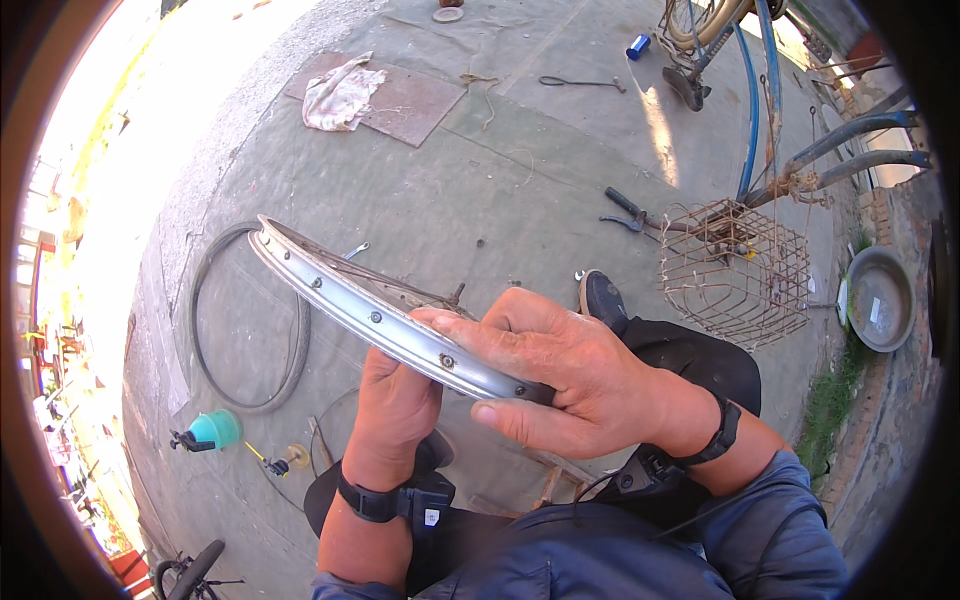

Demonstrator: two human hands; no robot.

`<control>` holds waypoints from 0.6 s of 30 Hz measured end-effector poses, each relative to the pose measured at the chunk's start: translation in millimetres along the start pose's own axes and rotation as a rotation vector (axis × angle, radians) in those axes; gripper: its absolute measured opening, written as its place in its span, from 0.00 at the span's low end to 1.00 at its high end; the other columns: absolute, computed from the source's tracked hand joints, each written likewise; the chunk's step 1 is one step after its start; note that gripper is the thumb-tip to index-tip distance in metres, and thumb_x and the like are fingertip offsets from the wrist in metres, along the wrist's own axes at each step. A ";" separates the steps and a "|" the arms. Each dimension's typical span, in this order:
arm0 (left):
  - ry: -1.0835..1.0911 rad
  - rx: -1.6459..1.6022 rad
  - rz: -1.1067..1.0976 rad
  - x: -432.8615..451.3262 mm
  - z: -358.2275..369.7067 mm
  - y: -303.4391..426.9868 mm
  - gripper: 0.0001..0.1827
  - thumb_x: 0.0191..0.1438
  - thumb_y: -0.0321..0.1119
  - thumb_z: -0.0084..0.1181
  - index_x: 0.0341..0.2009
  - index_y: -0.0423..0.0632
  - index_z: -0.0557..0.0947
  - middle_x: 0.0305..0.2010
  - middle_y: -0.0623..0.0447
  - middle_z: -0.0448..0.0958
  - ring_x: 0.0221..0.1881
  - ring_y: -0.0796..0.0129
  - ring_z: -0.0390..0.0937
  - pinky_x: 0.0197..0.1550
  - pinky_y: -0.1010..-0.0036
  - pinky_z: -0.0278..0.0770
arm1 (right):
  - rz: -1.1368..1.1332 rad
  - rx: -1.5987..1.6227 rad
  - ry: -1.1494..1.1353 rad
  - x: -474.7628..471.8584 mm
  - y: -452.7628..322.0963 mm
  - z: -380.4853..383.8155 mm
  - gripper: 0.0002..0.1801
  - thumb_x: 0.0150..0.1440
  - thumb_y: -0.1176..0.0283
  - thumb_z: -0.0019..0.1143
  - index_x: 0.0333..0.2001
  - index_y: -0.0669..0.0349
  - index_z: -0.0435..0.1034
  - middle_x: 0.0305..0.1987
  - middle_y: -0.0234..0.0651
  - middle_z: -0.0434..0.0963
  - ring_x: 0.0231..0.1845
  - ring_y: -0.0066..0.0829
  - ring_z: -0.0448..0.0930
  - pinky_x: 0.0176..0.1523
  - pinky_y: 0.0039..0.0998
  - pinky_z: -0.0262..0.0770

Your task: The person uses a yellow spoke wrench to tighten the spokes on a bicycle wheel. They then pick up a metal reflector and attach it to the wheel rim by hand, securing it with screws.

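Observation:
A silver bicycle wheel rim (pixel 337 298) with spokes is held up before me, seen nearly edge-on. Spoke nipples, some with rust around them, line its outer channel, and no tyre covers the part I see. My right hand (pixel 570 375) grips the near end, fingers on the upper edge and thumb below. Under the rim, my left hand (pixel 397 397) supports it; its fingers are mostly hidden behind the metal. A bicycle tyre (pixel 298 352) lies on the ground to the left, beyond the rim.
An upturned blue bicycle frame (pixel 750 120) with a rusty wire basket (pixel 735 277) stands at right, near a grey basin (pixel 881 300). At left sits a turquoise spray bottle (pixel 216 430). A spanner (pixel 356 250), a cloth (pixel 341 94) on a board (pixel 420 105) and a blue can (pixel 638 47) lie farther off.

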State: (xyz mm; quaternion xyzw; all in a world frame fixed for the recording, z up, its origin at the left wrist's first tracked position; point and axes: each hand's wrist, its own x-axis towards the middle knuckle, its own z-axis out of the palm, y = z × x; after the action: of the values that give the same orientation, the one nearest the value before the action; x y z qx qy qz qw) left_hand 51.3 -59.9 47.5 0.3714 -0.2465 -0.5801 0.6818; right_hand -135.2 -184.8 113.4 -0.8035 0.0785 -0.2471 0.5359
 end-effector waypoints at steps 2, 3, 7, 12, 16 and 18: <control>-0.019 -0.024 0.006 -0.2 -0.6 0.4 0.15 0.71 0.35 0.58 0.57 0.41 0.80 0.52 0.50 0.83 0.53 0.66 0.81 0.56 0.69 0.78 | -0.020 0.000 0.018 0.2 2.0 1.4 0.38 0.58 0.75 0.66 0.73 0.66 0.66 0.55 0.44 0.78 0.43 0.37 0.78 0.45 0.34 0.78; -0.026 -0.024 -0.011 -0.3 0.4 2.3 0.17 0.69 0.35 0.60 0.58 0.41 0.80 0.53 0.50 0.83 0.54 0.66 0.81 0.57 0.69 0.78 | -0.035 0.003 0.037 -0.2 5.4 2.9 0.38 0.58 0.73 0.65 0.73 0.64 0.65 0.51 0.43 0.76 0.44 0.39 0.79 0.45 0.34 0.79; -0.079 -0.023 -0.044 0.2 0.9 13.3 0.23 0.64 0.33 0.68 0.60 0.42 0.78 0.55 0.51 0.82 0.55 0.65 0.81 0.58 0.68 0.79 | -0.009 -0.001 0.038 -1.4 5.3 2.8 0.38 0.59 0.71 0.65 0.73 0.61 0.65 0.46 0.42 0.74 0.43 0.40 0.80 0.44 0.35 0.80; -0.037 -0.027 -0.039 -0.3 -1.0 5.4 0.26 0.60 0.31 0.73 0.61 0.43 0.78 0.55 0.52 0.82 0.55 0.66 0.81 0.58 0.69 0.79 | -0.006 -0.004 0.059 -1.0 4.4 2.9 0.37 0.59 0.70 0.64 0.73 0.59 0.67 0.46 0.41 0.75 0.43 0.39 0.80 0.43 0.35 0.80; 0.035 0.022 0.028 -4.4 1.6 -5.8 0.26 0.59 0.32 0.73 0.60 0.43 0.78 0.55 0.52 0.82 0.55 0.67 0.81 0.58 0.70 0.79 | 0.014 -0.016 0.029 -1.1 0.2 -1.2 0.36 0.59 0.76 0.66 0.71 0.68 0.67 0.54 0.45 0.80 0.43 0.35 0.77 0.45 0.33 0.77; 0.077 0.058 0.063 -6.1 5.0 -8.5 0.26 0.60 0.32 0.73 0.60 0.43 0.78 0.56 0.52 0.82 0.55 0.68 0.81 0.58 0.70 0.79 | -0.002 -0.017 0.075 -1.5 3.5 2.7 0.36 0.59 0.72 0.65 0.72 0.62 0.68 0.49 0.42 0.77 0.42 0.38 0.79 0.44 0.34 0.79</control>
State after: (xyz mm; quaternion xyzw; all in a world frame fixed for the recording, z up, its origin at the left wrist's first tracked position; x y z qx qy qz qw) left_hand 41.1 -55.5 44.4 0.4052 -0.2481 -0.5362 0.6977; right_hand -134.7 -183.5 109.0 -0.7983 0.1001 -0.2768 0.5254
